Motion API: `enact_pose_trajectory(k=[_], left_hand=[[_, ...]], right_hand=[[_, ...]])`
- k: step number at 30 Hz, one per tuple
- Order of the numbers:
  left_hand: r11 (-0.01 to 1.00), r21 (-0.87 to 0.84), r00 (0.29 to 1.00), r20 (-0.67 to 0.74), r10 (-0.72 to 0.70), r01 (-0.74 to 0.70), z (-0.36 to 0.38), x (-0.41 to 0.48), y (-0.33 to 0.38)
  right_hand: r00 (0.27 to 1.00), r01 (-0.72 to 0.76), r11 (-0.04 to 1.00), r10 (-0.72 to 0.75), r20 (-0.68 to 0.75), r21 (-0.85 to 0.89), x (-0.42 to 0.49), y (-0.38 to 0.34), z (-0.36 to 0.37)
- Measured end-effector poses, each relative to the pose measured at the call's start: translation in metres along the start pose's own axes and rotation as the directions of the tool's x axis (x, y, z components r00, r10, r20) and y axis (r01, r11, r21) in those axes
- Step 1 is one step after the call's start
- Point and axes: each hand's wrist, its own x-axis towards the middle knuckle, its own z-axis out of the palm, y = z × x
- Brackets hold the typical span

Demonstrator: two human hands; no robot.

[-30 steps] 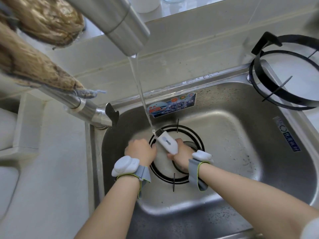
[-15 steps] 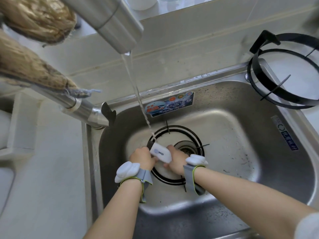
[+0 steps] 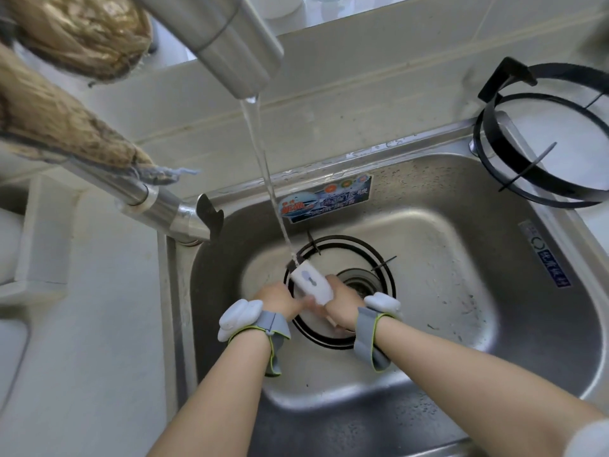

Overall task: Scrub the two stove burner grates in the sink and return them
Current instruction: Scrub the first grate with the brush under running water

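- scrubbing under way in the stainless steel sink: flat on the basin floor, ringed round the drain strainer, a black round metal burner grate with thin prongs.
- clamped in the grip of the right hand, a white oblong plastic scrub brush, tilted head-first onto the ring's far-left rim, right under the thin stream of water from the brushed steel tap.
- at the ring's near-left rim, the left hand; blurred at the fingers, so cannot tell whether clasping the ring or only pressing on it.
- best to pin the ring firmly with that hand, work short strokes along the band, and turn it bit by bit to bring each prong under the stream (slippery when wet, most likely).
- waiting on the pale tabletop at right, overlapping the sink's rim: a second black ring-shaped grate, well apart from both hands.
- against a second ago: prongs turned round (then far and near, now far-left and right), more of the strainer uncovered, brush in the same hand, water running as before, second grate unmoved.
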Motion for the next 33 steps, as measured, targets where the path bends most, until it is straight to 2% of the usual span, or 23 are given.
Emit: enact_pose_trajectory(k=[2, 4, 6, 8, 11, 13, 15, 16, 17, 20, 21, 24, 25, 29, 31, 33], left_hand=[[0.999, 0.025, 1.000, -0.005, 0.021, -0.021, 0.004, -0.001, 0.003], [0.999, 0.054, 1.000, -0.025, 0.010, -0.009, 0.006, -0.001, 0.004], [0.999, 0.045, 1.000, -0.017, -0.009, 0.010, 0.009, -0.001, 0.003], [0.999, 0.047, 1.000, -0.020, -0.018, 0.018, 0.009, -0.001, 0.003], [0.998, 0.055, 0.999, -0.039, 0.004, -0.001, 0.009, -0.002, 0.004], [0.998, 0.058, 1.000, -0.027, 0.001, 0.000, 0.009, -0.003, 0.003], [0.998, 0.066, 1.000, -0.018, -0.016, 0.017, 0.009, -0.002, 0.002], [0.997, 0.074, 1.000, -0.015, -0.017, 0.018, 0.008, -0.002, 0.001], [0.996, 0.085, 1.000, -0.014, -0.014, 0.015, 0.008, -0.003, 0.002], [0.995, 0.099, 1.000, -0.019, 0.004, -0.002, 0.006, -0.002, 0.004], [0.995, 0.098, 1.000, -0.020, 0.010, -0.008, 0.006, -0.002, 0.004], [0.995, 0.102, 1.000, -0.017, 0.009, -0.007, 0.007, -0.001, 0.004], [0.994, 0.109, 1.000, -0.016, 0.007, -0.006, 0.007, -0.001, 0.004], [0.996, 0.087, 0.999, -0.027, 0.020, -0.018, 0.006, 0.001, 0.004], [0.995, 0.095, 0.999, -0.020, 0.029, -0.027, 0.009, 0.001, 0.002], [0.997, 0.078, 1.000, -0.004, 0.015, -0.015, 0.012, 0.002, 0.002]], right_hand=[[0.998, 0.025, 0.995, -0.020, 0.059, -0.092, 0.001, 0.003, 0.002], [1.000, 0.022, 0.995, -0.024, -0.019, -0.100, 0.010, 0.006, -0.010], [0.997, -0.038, 0.998, 0.042, -0.066, 0.051, 0.013, 0.005, -0.018], [0.998, -0.060, 0.987, 0.061, -0.002, 0.147, 0.012, 0.005, -0.010], [0.988, -0.001, 1.000, 0.004, 0.152, -0.019, 0.010, 0.005, -0.005], [0.995, 0.021, 0.999, -0.018, 0.093, -0.033, 0.012, 0.003, -0.021], [0.999, -0.017, 0.998, 0.019, -0.043, 0.064, 0.013, 0.003, -0.034], [0.998, -0.025, 0.996, 0.029, -0.053, 0.082, 0.010, 0.002, -0.034], [1.000, -0.010, 0.998, 0.011, -0.017, 0.061, 0.007, -0.001, -0.031], [0.988, 0.098, 0.982, -0.077, 0.132, -0.162, 0.003, -0.002, -0.018], [0.990, 0.109, 0.978, -0.090, 0.112, -0.180, 0.005, -0.002, -0.021], [0.998, 0.048, 0.995, -0.050, -0.024, -0.086, 0.009, 0.000, -0.034], [0.998, 0.049, 0.996, -0.051, -0.029, -0.077, 0.007, -0.001, -0.033], [0.983, 0.171, 0.955, -0.148, 0.110, -0.241, 0.004, 0.001, -0.021], [0.989, 0.147, 0.971, -0.140, 0.048, -0.188, 0.010, -0.002, -0.028], [0.995, 0.091, 0.995, -0.092, -0.026, -0.046, 0.011, -0.009, -0.028]])
